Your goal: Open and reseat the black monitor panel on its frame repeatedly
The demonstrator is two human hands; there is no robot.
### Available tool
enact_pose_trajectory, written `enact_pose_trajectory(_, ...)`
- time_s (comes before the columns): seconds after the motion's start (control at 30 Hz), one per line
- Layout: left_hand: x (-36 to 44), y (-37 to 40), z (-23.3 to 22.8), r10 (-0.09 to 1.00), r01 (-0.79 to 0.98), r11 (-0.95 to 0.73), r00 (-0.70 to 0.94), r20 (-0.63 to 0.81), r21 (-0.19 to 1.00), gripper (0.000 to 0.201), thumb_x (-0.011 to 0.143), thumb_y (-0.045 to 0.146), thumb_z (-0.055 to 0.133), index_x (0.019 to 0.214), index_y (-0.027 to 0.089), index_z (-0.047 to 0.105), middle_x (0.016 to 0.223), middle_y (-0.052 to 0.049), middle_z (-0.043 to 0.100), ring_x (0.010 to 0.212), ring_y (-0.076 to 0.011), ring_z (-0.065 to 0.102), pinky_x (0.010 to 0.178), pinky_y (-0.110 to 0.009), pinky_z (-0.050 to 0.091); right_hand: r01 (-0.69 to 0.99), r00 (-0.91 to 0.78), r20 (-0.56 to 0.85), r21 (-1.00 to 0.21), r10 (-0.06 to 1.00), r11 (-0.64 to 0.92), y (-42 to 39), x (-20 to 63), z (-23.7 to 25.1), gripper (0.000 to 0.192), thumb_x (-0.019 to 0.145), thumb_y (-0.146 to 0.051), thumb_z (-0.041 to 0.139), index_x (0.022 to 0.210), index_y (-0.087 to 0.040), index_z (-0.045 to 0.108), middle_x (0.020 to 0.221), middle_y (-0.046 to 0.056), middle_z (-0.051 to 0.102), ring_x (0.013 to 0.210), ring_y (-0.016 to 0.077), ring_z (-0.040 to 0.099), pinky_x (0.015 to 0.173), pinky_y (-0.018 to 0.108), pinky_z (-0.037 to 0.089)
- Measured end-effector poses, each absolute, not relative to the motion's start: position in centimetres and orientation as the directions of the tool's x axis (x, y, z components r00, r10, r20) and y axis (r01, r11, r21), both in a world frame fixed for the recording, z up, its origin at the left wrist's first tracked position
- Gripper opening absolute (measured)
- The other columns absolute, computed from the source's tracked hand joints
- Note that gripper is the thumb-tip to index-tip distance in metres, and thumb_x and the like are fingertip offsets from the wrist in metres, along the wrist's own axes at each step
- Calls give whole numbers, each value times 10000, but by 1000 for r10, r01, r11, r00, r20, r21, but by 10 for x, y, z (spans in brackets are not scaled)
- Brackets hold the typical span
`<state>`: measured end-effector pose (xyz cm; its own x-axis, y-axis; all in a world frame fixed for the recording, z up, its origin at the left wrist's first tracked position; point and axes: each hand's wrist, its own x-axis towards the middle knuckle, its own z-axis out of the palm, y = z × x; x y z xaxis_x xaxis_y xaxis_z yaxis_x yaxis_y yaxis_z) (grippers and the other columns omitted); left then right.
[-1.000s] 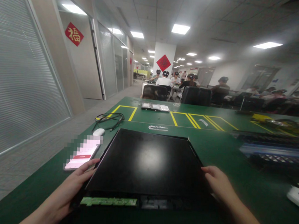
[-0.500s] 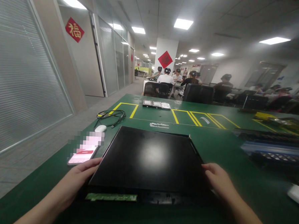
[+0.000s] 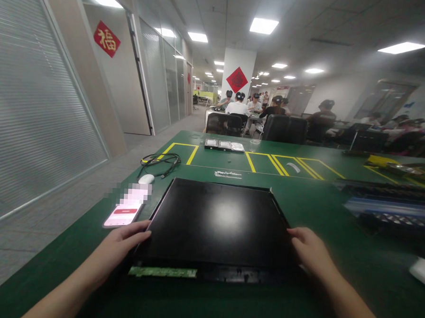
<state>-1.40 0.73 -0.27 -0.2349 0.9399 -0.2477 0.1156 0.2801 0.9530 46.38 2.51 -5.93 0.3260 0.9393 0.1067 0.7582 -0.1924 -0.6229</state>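
A black LCD screen panel (image 3: 195,224) lies face up before me, its glossy face reflecting a ceiling light. Black frame edging shows at its far and left sides, and a strip of green circuit board (image 3: 163,272) runs along part of the near edge. My left hand (image 3: 128,235) grips the panel's left side, thumb at the rim. On the opposite side, my right hand (image 3: 309,249) pinches the right edge with thumb and forefinger. The undersides of both hands' grips are hidden.
On the green table (image 3: 67,265), a phone (image 3: 126,211), white mouse (image 3: 146,179) and black cable (image 3: 160,165) lie left. Several drives (image 3: 223,145) sit at the back. A white object (image 3: 422,273) and blurred dark parts (image 3: 391,211) are right. People sit beyond.
The panel's near edge and left side have shifted slightly, with more frame showing on the left. My left hand has moved a little right and up. The view has also shifted slightly.
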Motion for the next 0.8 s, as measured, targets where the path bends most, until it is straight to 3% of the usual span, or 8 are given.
enact_pose_trajectory(0.2,-17,5,-5,974,175,214,-109,-197,961,397,616,370,890,981,235,810,1007,-93,824,922,-311,763,791,-337,601,772,311,101,-607,945,-188,25,464,-60,303,759,-174,497,894,-200,767,1026,86,729,920,224,695,841,348,537)
enact_pose_trajectory(0.37,-20,5,-8,977,196,205,-106,-188,959,432,609,393,894,1004,239,809,1046,-100,817,918,-313,763,846,-363,599,748,327,87,-632,941,-202,25,464,-62,305,759,-176,495,895,-202,767,1022,78,731,879,211,702,821,341,543)
enact_pose_trajectory(0.67,-22,6,-10,974,154,205,-127,-187,966,513,605,370,902,1092,253,787,1217,-101,765,1143,-351,685,911,-373,582,741,330,88,-640,940,-201,24,461,-58,294,754,-169,502,892,-211,758,1010,68,738,890,210,700,826,341,542)
enact_pose_trajectory(0.8,-17,3,-6,968,126,181,-197,-154,975,491,579,372,906,1044,260,799,1340,-104,698,1241,-379,616,926,-374,574,750,326,110,-635,939,-186,23,460,-56,274,734,-161,511,854,-225,749,997,55,730,896,206,693,824,336,538)
